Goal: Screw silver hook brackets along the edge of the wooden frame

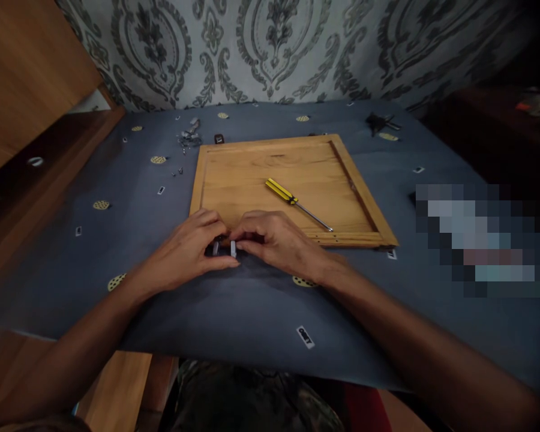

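Observation:
My left hand [198,249] and my right hand [281,245] meet at the near left corner of a framed wooden panel [270,162], which looks like a cabinet door. Between their fingertips is a small grey metal hinge [233,249], partly hidden by the fingers. The left thumb lies along its near side while the other left fingers curl over the panel's edge. Right thumb and forefinger pinch close at its right side. A screwdriver [292,200] with a yellow and black handle rests on the panel, its tip near small dark holes in the near rail.
Loose metal fittings [189,135] and small screws [178,173] lie beyond the panel's left side. A black object [382,124] is at the back right. A blurred-out item [481,240] lies on the right of the cloth-covered table [234,324]. Wooden furniture [31,72] borders the left.

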### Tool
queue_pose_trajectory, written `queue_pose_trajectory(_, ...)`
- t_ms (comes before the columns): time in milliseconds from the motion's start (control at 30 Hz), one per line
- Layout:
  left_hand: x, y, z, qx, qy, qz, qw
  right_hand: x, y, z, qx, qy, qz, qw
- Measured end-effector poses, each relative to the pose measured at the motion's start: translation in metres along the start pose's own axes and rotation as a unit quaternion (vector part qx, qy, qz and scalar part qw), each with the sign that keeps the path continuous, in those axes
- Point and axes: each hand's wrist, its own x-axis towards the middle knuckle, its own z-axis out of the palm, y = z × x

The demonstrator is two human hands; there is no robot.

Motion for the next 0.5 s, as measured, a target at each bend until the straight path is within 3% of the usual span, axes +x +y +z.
queue_pose_trajectory(500,-0.0001,-0.0030,0.0022,-0.012,0.009,0.016,1.000,0.0007,-0.0017,0.0009,-0.021,0.017,0.016,1.000)
